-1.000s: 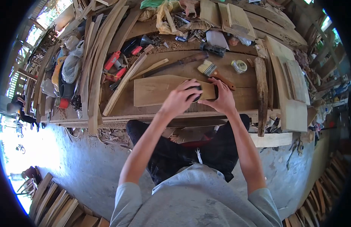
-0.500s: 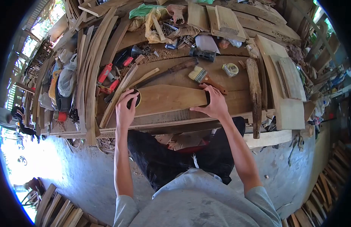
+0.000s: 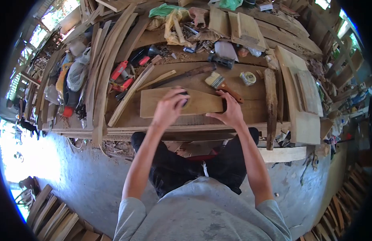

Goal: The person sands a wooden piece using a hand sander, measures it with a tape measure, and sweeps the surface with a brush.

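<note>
My left hand (image 3: 169,107) is curled over a dark round object (image 3: 184,99), its grip partly closed around it, above the middle of a flat wooden board (image 3: 154,102). The fingers cover much of the object, so I cannot tell its full shape. My right hand (image 3: 230,109) is at the board's narrower right end, its grip spread open with thumb and fingers apart, the thumb at the near edge and the fingers at the far corner.

The board lies flat on the worktop (image 3: 250,107), close to its near edge. Just beyond its right part lies a paintbrush (image 3: 222,85) with a wooden handle, angled toward my right hand. A tape measure (image 3: 248,78) sits to the right of the brush. Beyond the board lies a long dark tool (image 3: 190,74), and to the left a pale wooden strip (image 3: 131,95) slants away from me, with red tools (image 3: 120,70) further left.
</note>
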`<state>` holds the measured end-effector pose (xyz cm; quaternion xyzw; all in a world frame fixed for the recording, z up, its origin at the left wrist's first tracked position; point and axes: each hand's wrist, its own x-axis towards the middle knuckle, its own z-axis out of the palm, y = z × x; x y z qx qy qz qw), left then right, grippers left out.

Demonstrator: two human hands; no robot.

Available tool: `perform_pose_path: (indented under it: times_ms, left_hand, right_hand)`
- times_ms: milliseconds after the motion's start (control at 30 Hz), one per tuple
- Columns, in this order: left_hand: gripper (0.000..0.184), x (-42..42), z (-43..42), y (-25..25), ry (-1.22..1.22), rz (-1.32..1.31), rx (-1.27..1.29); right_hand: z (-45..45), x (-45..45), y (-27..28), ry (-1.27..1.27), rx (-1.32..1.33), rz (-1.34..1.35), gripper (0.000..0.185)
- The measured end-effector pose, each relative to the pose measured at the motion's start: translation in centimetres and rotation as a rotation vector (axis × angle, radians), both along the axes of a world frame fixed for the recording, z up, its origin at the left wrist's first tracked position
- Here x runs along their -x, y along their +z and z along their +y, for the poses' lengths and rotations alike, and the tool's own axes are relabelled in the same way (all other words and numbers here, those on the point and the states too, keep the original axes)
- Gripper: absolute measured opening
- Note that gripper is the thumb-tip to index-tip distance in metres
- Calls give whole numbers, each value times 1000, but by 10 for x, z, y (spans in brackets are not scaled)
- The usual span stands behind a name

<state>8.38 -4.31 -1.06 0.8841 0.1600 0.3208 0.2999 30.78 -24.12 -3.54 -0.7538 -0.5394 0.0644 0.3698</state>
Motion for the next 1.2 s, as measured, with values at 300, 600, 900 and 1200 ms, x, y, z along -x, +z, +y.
perform_pose_path:
  times_ms: [300,600,900,1200]
  left_hand:
    - [17,156,97,-23,288,150,-91]
    - [30,112,42,2,249,40,-222]
    - [134,13,27,12,-9,500,-243]
    - [137,10,-6,10,40,495,-225]
  right_hand:
    - [-2,-5,-3,28,-1,-60,102]
    - [-24,-46,50,-112,-93,-198,76]
    - [20,-132,33,-583,361,-302,79]
    - [14,-85,22,-389,-161,-55,73]
